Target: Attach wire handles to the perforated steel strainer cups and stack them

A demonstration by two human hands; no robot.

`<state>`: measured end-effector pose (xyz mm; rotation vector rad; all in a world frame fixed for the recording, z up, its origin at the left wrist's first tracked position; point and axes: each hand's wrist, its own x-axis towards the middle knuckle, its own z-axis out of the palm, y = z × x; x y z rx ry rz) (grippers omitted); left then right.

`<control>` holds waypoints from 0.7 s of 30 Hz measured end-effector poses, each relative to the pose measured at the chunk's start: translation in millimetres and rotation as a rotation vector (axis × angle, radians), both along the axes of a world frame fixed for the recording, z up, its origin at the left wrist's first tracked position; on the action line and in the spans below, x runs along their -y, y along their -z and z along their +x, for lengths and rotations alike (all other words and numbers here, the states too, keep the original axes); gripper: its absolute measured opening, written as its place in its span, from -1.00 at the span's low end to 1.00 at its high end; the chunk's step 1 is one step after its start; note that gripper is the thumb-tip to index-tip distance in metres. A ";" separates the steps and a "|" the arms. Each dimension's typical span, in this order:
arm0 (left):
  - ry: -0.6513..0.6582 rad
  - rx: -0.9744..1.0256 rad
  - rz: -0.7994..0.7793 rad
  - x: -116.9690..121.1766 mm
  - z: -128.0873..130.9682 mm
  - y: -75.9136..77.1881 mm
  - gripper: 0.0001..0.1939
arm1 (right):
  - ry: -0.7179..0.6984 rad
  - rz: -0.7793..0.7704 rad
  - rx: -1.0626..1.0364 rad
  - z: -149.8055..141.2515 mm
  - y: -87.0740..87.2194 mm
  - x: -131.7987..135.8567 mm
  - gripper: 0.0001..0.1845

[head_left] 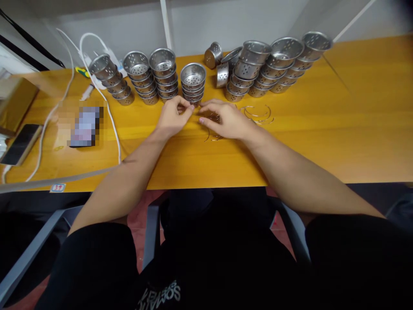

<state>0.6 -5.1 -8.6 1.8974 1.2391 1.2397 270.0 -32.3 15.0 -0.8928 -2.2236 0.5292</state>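
My left hand (174, 115) is closed in a pinch, thumb against forefinger, just in front of a short stack of perforated metal cups (192, 79). Whatever sits in that pinch is too small to make out. Close by on the right, my right hand (226, 118) has its thumb and fingers apart, the fingertips pointing at the left hand. Thin curved metal wires (211, 137) lie beneath and beside the right hand, partly hidden by it. More of these curved wires (258, 115) are spread on the table just past the right wrist.
Stacks of perforated cups (138, 71) line the back left, and leaning stacks (254, 64) stand back right beside a cup on its side (214, 55). A phone (85, 127), white cable (112, 116), dark device (21, 144) and cardboard box (17, 103) occupy the left of the wooden table (361, 129).
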 end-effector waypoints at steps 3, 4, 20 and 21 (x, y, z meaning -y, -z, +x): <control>-0.018 -0.009 -0.013 -2.2 0.1 3.6 -0.87 | 0.070 0.011 -0.009 4.6 6.8 -6.7 -0.57; -0.017 -0.023 -0.015 -2.8 -0.4 4.9 -0.86 | 0.092 0.019 -0.015 5.8 10.1 -9.2 -0.54; 0.111 -0.203 0.024 7.9 -4.1 -2.2 -0.86 | 0.335 0.313 0.286 -21.0 -139.1 -34.1 -0.47; 0.116 -0.218 0.020 8.8 -3.8 -3.4 -0.86 | 0.376 0.275 0.327 -29.7 -159.1 -45.6 -0.43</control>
